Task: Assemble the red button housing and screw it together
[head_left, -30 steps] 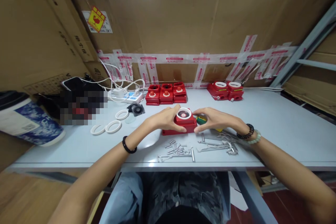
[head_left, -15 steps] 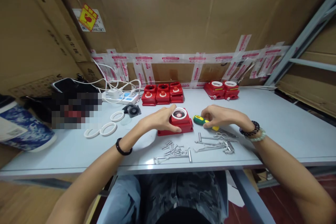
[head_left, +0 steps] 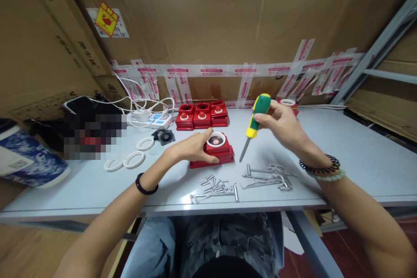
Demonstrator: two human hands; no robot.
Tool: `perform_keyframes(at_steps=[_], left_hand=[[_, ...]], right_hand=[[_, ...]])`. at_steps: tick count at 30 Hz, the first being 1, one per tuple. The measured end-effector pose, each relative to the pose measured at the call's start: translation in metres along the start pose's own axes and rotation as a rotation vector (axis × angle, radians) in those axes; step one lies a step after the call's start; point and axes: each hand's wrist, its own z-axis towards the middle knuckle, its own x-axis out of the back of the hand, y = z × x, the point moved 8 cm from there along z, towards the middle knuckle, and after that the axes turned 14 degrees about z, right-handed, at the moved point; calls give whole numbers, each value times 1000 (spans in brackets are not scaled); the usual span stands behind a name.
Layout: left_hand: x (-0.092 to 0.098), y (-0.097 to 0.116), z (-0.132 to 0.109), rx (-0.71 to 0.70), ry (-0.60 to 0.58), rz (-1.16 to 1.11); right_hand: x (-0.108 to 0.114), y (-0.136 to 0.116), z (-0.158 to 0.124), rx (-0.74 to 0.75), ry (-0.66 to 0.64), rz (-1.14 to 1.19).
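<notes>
My left hand grips the left side of a red box with a white ring on its top. Held up off the table in my right hand is a green and yellow screwdriver, its metal tip pointing down and left, to the right of the box and apart from it. Small screws lie in a pile in front of the box. Metal T-shaped rods with white ties lie below the screwdriver.
Red units stand in a row at the back; another is partly behind my right hand. White rings, a black part, a power strip with cables and a blue-white cup are on the left.
My right hand has lifted the screwdriver off the table and turned it tip down. The red box and my left hand have shifted slightly left.
</notes>
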Motion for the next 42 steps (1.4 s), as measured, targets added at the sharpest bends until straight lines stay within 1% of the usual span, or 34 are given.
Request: perform_keyframes(at_steps=[2,4,6,9,14,19,21,27,33,38,42], left_hand=[[0,0,0,-9,11,-21],[1,1,0,-22,22,-41],[1,1,0,-32,28,-57],[0,-1,1,-29,25,-55],[-2,-3,2,-23,26,-31],[-1,-2,1,-20,12,-29],[0,-2,0,-13,1,-25],[1,0,0,-14,4,-25],[1,1,0,-14,4,-18],[-1,-1,1,-25,15,-20],[-1,-2,0,-19,15,-28]], right_hand=[[-17,23,-6,-114,-48,103],[-27,40,-13,-173,-57,139],[-33,50,-18,-209,-63,134],[-36,56,-23,-228,-82,106],[-35,54,-24,-225,-116,64],[-25,42,-23,-221,-56,57],[-22,38,-23,-215,-50,51],[-28,40,-24,-216,-109,33],[-29,41,-25,-212,-110,43],[-27,37,-25,-206,-81,57],[-19,26,-24,-146,-34,65]])
